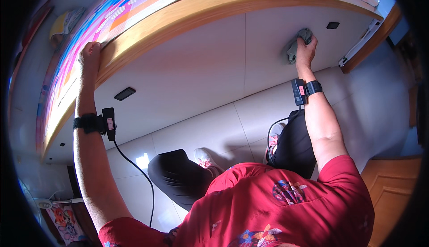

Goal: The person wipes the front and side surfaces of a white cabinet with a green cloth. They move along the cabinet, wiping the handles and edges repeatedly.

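Note:
My right hand (305, 51) holds a bunched grey-green cloth (292, 52) against the white front panel (187, 56) of a cabinet, between the panel's seam and a small black recessed pull (332, 25). My left hand (90, 51) rests at the wooden edge (150, 19) of the cabinet's top, its fingers curled over the rim beside a checked, colourful cover (134, 9). Whether those fingers grip the edge is hard to tell. Another black pull (124, 93) sits on the panel to the right of my left forearm.
Pale floor tiles (201, 123) lie below the panel, with my bent knees and shoes over them. Cables hang from the black devices on both wrists. A wooden post (372, 40) stands at the panel's right end; a wooden panelled door (395, 186) is at lower right.

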Demonstrator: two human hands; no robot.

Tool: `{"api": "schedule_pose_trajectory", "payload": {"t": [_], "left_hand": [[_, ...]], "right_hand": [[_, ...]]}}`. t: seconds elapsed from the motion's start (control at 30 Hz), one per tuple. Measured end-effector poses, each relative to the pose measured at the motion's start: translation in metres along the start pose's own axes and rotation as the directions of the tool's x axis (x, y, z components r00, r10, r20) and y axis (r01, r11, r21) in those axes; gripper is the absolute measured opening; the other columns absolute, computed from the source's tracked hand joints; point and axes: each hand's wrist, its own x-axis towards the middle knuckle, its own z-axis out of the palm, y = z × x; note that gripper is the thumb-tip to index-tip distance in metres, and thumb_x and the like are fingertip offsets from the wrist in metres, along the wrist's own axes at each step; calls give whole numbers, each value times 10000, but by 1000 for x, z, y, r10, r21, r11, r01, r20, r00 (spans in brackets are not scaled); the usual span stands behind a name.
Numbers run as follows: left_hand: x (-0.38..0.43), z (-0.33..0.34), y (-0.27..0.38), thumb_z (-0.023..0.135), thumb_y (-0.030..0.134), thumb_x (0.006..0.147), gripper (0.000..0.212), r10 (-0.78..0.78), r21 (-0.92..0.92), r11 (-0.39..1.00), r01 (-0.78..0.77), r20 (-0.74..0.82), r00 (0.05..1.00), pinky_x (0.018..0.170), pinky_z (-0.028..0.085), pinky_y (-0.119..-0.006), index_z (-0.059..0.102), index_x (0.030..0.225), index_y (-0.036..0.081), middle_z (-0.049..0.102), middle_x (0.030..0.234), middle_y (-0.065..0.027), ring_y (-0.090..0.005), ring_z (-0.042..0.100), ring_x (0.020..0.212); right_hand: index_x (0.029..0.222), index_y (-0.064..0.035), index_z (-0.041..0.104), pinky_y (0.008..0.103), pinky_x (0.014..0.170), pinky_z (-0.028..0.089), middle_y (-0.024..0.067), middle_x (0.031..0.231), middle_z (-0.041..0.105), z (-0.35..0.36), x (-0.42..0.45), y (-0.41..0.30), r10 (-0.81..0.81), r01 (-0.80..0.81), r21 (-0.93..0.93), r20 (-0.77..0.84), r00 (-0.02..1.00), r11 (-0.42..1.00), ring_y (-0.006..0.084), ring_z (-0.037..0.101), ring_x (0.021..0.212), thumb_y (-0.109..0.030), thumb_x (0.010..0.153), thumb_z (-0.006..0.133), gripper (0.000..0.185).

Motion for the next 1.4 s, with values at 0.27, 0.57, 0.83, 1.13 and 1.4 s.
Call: {"api": "schedule_pose_trajectory", "payload": {"t": [0.27, 0.57, 0.83, 1.13, 1.4], "left_hand": [[6, 4, -8, 577, 345, 871, 341, 6, -46, 999, -6, 13, 1000, 825, 496, -365, 709, 994, 56, 711, 922, -140, -229, 671, 879], [-6, -3, 14, 577, 314, 879, 313, -18, -19, 1000, 18, -12, 1000, 827, 497, -359, 713, 988, 54, 711, 914, -138, -222, 671, 879], [-8, -4, 19, 572, 286, 888, 304, -41, -35, 999, 41, -8, 999, 829, 491, -346, 709, 983, 31, 710, 908, -126, -204, 663, 870], [6, 4, -10, 567, 273, 887, 297, -3, -130, 992, 5, 19, 1000, 805, 484, -334, 704, 973, 24, 695, 869, -105, -178, 638, 832], [4, 4, -6, 570, 274, 879, 288, -19, -113, 993, 21, 14, 1000, 790, 487, -339, 705, 960, 33, 693, 860, -110, -183, 640, 824]], "right_hand": [[1246, -86, 537, 398, 912, 483, 155, 1135, 600, 19, -56, -85, -478, 492, -83, 142, 867, 867, 348, 604, 1038, -132, 778, 713, 503], [1217, -228, 563, 402, 701, 564, 65, 997, 580, 27, -87, -112, -719, 783, -49, 363, 593, 620, 299, 637, 866, -78, 676, 769, 598], [1217, -214, 561, 422, 755, 541, 94, 1007, 574, 17, -60, -96, -671, 708, -206, 224, 707, 676, 338, 614, 924, -63, 714, 701, 544], [1333, -106, 481, 400, 1003, 428, 160, 1289, 537, -6, 6, 0, -200, 190, -232, -24, 979, 954, 329, 543, 1173, -162, 782, 696, 594], [1357, -13, 428, 332, 986, 428, 105, 1281, 529, -13, 20, -15, -17, 15, 88, 21, 1000, 996, 192, 547, 1093, -97, 852, 693, 576]]}}
